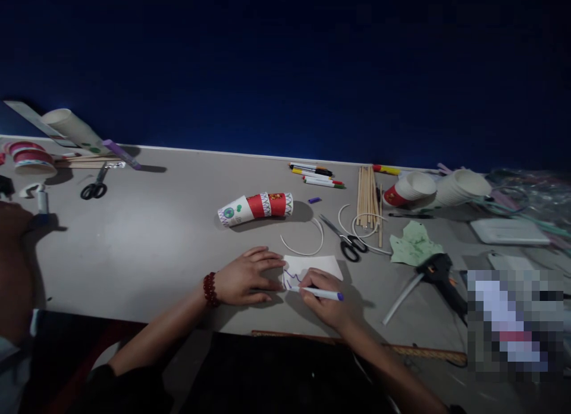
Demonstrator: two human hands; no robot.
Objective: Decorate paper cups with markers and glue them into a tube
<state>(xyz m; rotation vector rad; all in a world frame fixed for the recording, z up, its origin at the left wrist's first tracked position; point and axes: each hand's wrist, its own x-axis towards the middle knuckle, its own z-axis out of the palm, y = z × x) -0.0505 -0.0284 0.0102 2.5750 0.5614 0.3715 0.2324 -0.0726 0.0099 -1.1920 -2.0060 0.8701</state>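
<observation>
My left hand [248,276], with a red bead bracelet at the wrist, lies flat with fingers stretched out, pressing on the left edge of a small white paper piece [317,264] on the grey table [147,241]. My right hand [325,300] is closed around a purple marker [320,293], whose tip touches the paper where a purple zigzag line is drawn. A row of joined decorated paper cups [256,207] lies on its side just beyond the paper.
Scissors [347,240], white curved strips [307,245], wooden sticks [368,195], markers [316,175], stacked cups [428,189], a green paper scrap [414,244] and a glue gun [439,278] lie to the right. Another pair of scissors [93,187], tape rolls [32,158] and another person's arm [15,265] are at left.
</observation>
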